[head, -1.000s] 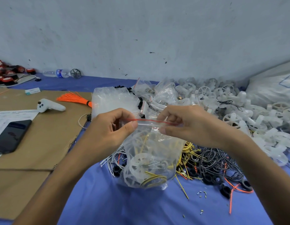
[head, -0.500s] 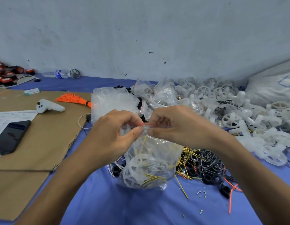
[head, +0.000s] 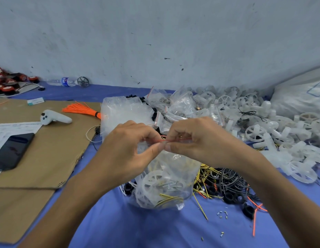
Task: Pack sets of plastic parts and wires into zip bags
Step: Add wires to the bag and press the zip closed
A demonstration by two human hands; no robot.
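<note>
**Bag (head: 166, 187) pinched at its red seal (head: 173, 139)**

Cloth (head: 146, 230), blue, covers the near tabletop, with a few tiny loose bits (head: 222, 214) scattered on it to the right. The clear bag hangs over it, its bottom on or just above the cloth, holding white wheel-shaped parts and yellow wires. At its top, both hands meet. The left hand (head: 127, 153) pinches the seal between thumb and forefinger. The right hand (head: 200, 142) pinches it just beside, and the two thumb tips are almost touching.

Behind the bag on the right lies a tangle of wires (head: 222, 181), black, yellow and orange, mixed with black rings. To the left, cardboard (head: 48, 158) carries a dark phone (head: 12, 151), a white controller (head: 55, 119) and an orange wire bundle (head: 80, 110). Further back, a crumpled plastic sack (head: 123, 111) stands behind the hands, with small filled bags next to it. A heap of white plastic parts (head: 263, 126) spreads to the right. A water bottle (head: 63, 81) lies by the wall (head: 155, 33).
</note>
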